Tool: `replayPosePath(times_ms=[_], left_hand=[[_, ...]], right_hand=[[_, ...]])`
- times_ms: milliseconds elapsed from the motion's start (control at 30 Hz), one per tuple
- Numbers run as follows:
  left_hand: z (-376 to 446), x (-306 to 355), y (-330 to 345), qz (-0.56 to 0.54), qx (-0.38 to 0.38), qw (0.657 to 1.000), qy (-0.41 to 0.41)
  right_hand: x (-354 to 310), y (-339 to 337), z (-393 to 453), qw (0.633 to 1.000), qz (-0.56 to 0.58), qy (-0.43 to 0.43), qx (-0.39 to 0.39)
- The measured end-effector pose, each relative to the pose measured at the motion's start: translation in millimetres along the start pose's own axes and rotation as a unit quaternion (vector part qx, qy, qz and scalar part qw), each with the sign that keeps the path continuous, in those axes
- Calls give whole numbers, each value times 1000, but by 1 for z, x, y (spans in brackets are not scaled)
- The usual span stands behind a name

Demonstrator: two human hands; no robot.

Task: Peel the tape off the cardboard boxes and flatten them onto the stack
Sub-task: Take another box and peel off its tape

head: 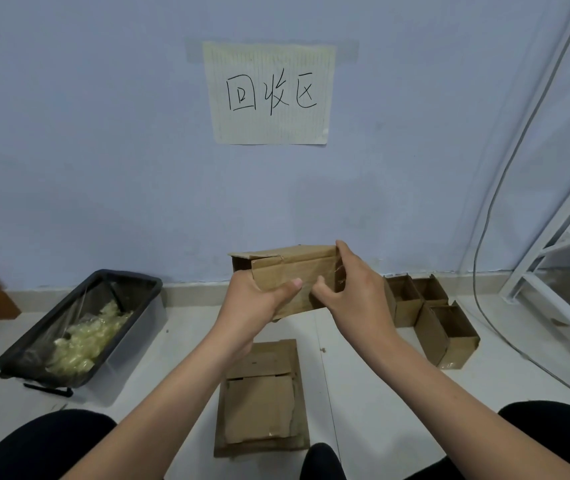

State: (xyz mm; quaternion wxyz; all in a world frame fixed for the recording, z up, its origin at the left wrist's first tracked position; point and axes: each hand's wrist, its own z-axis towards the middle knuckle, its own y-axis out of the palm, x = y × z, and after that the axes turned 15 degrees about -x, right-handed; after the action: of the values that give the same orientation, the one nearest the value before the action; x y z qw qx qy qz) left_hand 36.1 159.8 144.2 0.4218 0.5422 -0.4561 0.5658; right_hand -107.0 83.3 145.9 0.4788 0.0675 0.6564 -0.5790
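I hold a small brown cardboard box [290,268] in the air in front of the wall, above the floor. My left hand [255,303] grips its lower left side, thumb lying across the front face. My right hand [349,289] grips the right end, fingers over the top corner, where shiny clear tape [339,275] shows. A flap at the box's upper left stands slightly open. Below, on the floor between my knees, lies the stack of flattened cardboard [262,403].
A black bin [131,299] lined with clear plastic and holding crumpled tape stands on the floor at left. Three open cardboard boxes [432,317] sit at right by the wall. A white metal frame [553,244] and a cable [484,237] run along the right side.
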Motion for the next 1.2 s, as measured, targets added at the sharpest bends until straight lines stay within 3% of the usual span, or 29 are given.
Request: replayPosePath(times_ms=[333,500,600,900,1200], left_hand=[[-1,-2,2,11,17,1000,-11],[-1,1,0,-4,24,1000,-3],[-1,2,0,-13,23,1000,-9],[0,-9,-3,35,22,998,-39],[-2,-9,2,-5,19,999,-41]], right_hand=[[2,1,1,999,-28,5,19],[6,-6,7,994,103,25,21],[3,0,2,997,78,22,-20],[1,3,0,998,55,30,-26],[1,9,2,997,64,31,0]])
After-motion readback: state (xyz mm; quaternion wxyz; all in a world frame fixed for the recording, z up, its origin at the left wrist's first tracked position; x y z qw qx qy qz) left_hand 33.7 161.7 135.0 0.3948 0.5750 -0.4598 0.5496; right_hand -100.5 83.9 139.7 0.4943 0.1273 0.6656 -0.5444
